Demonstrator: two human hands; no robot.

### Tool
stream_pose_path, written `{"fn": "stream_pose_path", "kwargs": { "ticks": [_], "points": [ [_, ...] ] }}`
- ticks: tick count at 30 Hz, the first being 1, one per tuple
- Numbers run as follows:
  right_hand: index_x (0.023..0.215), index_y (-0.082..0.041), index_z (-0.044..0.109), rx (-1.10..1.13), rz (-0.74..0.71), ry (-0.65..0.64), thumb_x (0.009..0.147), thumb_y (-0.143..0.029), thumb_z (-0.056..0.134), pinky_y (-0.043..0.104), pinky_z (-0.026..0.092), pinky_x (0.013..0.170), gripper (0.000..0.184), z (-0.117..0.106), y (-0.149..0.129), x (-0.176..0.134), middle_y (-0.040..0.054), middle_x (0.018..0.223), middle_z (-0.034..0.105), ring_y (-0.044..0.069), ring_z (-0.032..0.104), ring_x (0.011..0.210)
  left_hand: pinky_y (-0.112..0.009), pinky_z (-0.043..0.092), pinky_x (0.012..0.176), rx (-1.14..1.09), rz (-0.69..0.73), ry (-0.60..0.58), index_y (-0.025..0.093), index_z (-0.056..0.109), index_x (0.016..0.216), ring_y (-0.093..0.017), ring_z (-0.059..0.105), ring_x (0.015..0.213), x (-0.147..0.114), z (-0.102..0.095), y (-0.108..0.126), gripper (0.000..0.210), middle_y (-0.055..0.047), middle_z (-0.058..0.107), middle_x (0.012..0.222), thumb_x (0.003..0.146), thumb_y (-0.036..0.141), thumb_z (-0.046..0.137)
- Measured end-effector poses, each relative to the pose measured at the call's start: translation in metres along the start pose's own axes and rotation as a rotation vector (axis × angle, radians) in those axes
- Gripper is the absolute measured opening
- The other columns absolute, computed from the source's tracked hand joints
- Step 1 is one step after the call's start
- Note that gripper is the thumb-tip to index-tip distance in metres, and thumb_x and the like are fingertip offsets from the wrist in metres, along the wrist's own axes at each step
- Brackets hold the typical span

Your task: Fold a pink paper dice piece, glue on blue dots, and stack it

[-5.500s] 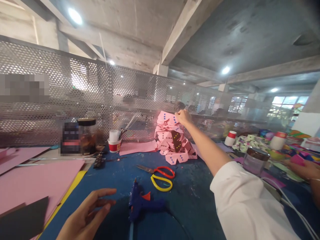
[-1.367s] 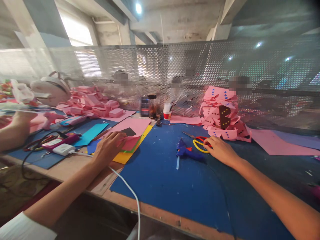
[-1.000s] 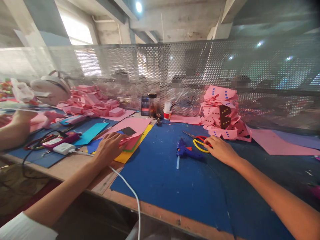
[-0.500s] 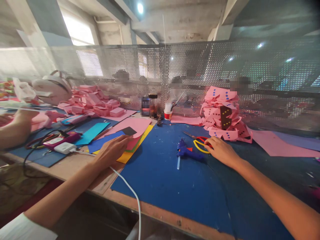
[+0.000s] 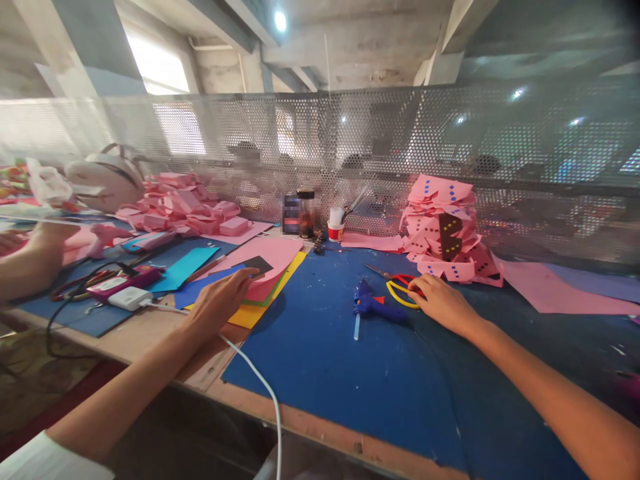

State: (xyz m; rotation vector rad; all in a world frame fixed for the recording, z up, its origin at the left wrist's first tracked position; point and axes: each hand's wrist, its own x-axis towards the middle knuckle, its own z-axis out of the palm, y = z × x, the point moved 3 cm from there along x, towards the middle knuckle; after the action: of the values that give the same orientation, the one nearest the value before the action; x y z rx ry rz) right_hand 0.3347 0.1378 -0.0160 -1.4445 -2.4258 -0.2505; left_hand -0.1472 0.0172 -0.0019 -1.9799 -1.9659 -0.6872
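Note:
My right hand is closed around the red and yellow handles of a pair of scissors, which lie on the blue mat with their blades pointing up and left. Just left of them rests a blue glue gun with a clear glue stick. On the left, my left hand is over a stack of coloured paper, its fingertips pinched at the edge of a small black paper piece. A pink sheet, a blue sheet and a yellow sheet show around that hand.
Folded pink paper pieces are heaped back left and stacked back right. A jar and a red-white cup stand by the perforated screen. A white cable crosses the table's front edge. Another person's arm is at far left.
My left hand has shifted slightly, and the black paper piece at its fingertips has moved slightly down and shows more. My right hand stays on the scissors.

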Motion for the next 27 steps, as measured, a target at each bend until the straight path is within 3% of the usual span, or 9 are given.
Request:
{"fn": "stream_pose_path", "kwargs": {
  "ticks": [5,8,12,16,27],
  "points": [
    [0.101,-0.024,0.066,0.022,0.009,0.007,0.098,-0.036,0.047,0.037,0.050,0.085,0.023,-0.001,0.000,0.000,0.0071,0.108,0.065,0.025,0.063,0.103,-0.028,0.050,0.073,-0.038,-0.004,0.036,0.025,0.058,0.130,-0.021,0.072,0.089,0.000,0.002,-0.003,0.043,-0.005,0.076,0.113,0.100,0.048,0.036],
    [0.100,-0.023,0.066,0.034,0.015,0.000,0.098,-0.035,0.047,0.036,0.050,0.085,0.023,-0.001,0.000,-0.001,0.0071,0.108,0.065,0.025,0.063,0.105,-0.029,0.050,0.075,-0.045,0.010,0.055,0.025,0.060,0.127,-0.021,0.071,0.090,0.000,0.004,-0.005,0.043,-0.006,0.074,0.117,0.099,0.050,0.039],
    [0.100,-0.023,0.065,0.037,0.023,-0.008,0.099,-0.034,0.047,0.036,0.050,0.085,0.022,-0.002,-0.001,0.000,0.0069,0.110,0.065,0.025,0.063,0.105,-0.031,0.049,0.080,-0.025,0.055,0.057,0.027,0.068,0.113,-0.024,0.068,0.099,0.000,0.002,-0.003,0.039,-0.006,0.074,0.113,0.098,0.050,0.042],
    [0.099,-0.023,0.065,0.032,0.028,-0.006,0.098,-0.033,0.048,0.037,0.050,0.087,0.020,-0.003,-0.003,0.000,0.0068,0.110,0.065,0.025,0.063,0.105,-0.032,0.047,0.078,0.011,0.074,0.030,0.027,0.072,0.098,-0.025,0.067,0.094,0.000,-0.005,-0.002,0.036,-0.005,0.075,0.098,0.097,0.049,0.045],
    [0.100,-0.023,0.065,0.003,0.009,0.002,0.099,-0.032,0.047,0.037,0.049,0.089,0.020,-0.004,-0.005,0.000,0.0070,0.108,0.065,0.025,0.063,0.105,-0.030,0.044,0.072,-0.055,-0.038,0.072,0.025,0.066,0.088,-0.023,0.066,0.084,0.001,-0.013,0.000,0.024,-0.003,0.073,0.092,0.090,0.046,0.056]
  ]
}}
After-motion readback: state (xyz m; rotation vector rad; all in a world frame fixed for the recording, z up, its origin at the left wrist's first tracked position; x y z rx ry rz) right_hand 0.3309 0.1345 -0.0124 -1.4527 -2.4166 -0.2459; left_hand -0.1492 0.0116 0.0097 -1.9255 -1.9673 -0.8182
